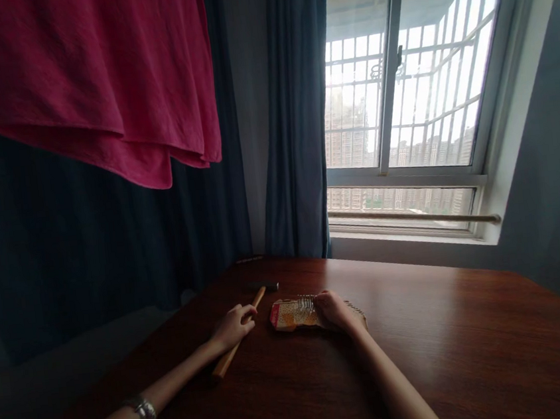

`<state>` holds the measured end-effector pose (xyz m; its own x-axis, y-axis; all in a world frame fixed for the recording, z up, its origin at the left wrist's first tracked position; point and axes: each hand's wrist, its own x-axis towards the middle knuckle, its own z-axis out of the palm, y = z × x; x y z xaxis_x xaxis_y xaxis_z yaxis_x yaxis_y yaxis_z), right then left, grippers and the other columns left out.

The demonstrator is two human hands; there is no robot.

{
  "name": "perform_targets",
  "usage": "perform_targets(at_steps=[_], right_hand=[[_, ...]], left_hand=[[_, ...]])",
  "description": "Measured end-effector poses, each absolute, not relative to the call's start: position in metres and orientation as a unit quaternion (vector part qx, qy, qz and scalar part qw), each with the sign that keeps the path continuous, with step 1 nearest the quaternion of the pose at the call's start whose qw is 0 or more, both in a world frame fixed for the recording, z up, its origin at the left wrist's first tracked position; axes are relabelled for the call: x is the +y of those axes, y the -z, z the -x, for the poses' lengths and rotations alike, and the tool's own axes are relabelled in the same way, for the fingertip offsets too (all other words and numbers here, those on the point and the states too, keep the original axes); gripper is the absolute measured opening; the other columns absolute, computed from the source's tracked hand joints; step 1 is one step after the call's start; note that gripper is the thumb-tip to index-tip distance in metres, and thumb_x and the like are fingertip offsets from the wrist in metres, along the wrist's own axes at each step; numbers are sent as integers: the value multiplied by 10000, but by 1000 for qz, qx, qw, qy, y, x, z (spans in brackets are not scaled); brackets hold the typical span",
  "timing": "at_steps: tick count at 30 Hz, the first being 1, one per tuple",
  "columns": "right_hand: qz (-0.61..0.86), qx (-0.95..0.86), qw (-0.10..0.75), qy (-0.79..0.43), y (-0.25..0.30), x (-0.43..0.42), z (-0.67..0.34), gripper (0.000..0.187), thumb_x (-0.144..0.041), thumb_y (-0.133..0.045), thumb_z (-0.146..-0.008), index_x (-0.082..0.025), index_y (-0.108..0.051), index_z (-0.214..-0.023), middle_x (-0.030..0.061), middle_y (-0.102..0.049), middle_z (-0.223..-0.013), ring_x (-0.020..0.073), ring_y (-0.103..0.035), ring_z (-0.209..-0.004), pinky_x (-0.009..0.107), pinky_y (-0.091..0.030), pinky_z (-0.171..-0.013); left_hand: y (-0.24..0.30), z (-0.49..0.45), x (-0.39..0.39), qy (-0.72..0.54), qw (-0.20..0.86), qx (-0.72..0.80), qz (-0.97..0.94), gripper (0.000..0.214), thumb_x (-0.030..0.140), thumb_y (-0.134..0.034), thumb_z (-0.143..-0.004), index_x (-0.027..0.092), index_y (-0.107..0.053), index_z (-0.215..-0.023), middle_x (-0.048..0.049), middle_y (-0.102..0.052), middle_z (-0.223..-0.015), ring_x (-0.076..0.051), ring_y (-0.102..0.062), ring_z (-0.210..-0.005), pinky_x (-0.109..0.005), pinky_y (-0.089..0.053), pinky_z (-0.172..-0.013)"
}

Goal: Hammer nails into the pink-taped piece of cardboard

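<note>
My left hand (235,326) is closed round the wooden handle of a hammer (225,364), which lies slantwise on the table with its dark metal head at the far end. To the right lies a flat piece of cardboard (289,318) with a printed, dotted surface and a red patch at its left end. Several thin nails (306,302) stand upright in it. Over the right part of this cardboard is my right hand (334,309), its fingers drawn together beside the nails. Whatever is between those fingertips is hidden.
A glossy brown wooden table (448,338) spreads under both hands. Behind it hang dark blue curtains (292,135), and a pink towel (97,89) hangs at upper left. A barred window (397,90) with a rail (421,216) is at the back right.
</note>
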<state>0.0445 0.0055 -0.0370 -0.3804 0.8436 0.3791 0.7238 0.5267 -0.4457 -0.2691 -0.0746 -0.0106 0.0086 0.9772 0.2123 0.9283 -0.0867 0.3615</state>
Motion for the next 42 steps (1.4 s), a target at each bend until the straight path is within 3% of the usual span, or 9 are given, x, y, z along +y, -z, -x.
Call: perform_targets(at_steps=[6,9,16,22,25,30,35,42], right_hand=[[473,-829,292,-54,38,-1,-40,281,-198,-385,-881,-214,-658,-816,56,-631,-938,157,-541,-875,234,-365,-788],[474,-831,288,-48,37,-4,-40,291,-217,-368,-896,-203,-650,-826,65,-620,-940,162,-534,-878,244,-361,-799],[464,-844,268,-30,30,-8,-39,297,-204,-348,-901,-196,-645,-888,73,-602,-950,163,-527,-859,254,-359,-787],[482,-837,254,-48,25,-11,-39,318,-202,-335,-909,-213,-634,-1019,77,-606,-981,179,-524,-906,270,-354,-804],[483,-835,260,-53,23,-13,-39,310,-204,-354,-904,-230,-626,-1050,80,-612,-995,199,-511,-939,290,-346,-821],[498,-814,299,-10,23,-14,-34,241,-185,-416,-864,-222,-650,-907,97,-586,-1030,223,-476,-976,317,-352,-840],[493,-800,333,-82,30,-10,-31,222,-128,-439,-799,-209,-640,-748,42,-600,-876,152,-532,-816,224,-402,-741],[481,-788,352,-153,31,-3,-33,176,-229,-499,-808,-237,-656,-728,9,-631,-803,123,-560,-712,191,-421,-677]], left_hand=[[-3,251,-64,-223,-43,603,-765,271,210,-494,-749,223,-659,-963,-64,-545,-994,-205,-510,-981,-295,-394,-846],[-1,232,-34,-266,52,568,-777,314,108,-447,-723,174,-681,-922,-68,-603,-937,-178,-548,-921,-274,-408,-860],[19,183,28,-290,325,513,-740,557,37,-405,-571,105,-611,-1083,-69,-671,-931,-173,-609,-860,-261,-474,-747],[14,175,18,-292,391,439,-755,468,95,-503,-599,116,-632,-1049,-69,-670,-946,-185,-603,-884,-281,-460,-804],[6,178,4,-291,346,432,-781,402,147,-568,-628,141,-656,-1020,-61,-651,-984,-183,-588,-909,-281,-443,-841],[8,175,-2,-306,177,505,-787,243,297,-648,-662,173,-720,-858,-58,-621,-929,-205,-550,-937,-291,-415,-861],[21,174,4,-304,228,498,-780,287,361,-600,-715,142,-719,-857,-62,-636,-870,-179,-587,-819,-259,-441,-751],[26,175,4,-320,227,493,-777,306,374,-584,-728,126,-717,-848,-78,-665,-876,-181,-598,-804,-260,-440,-745]])
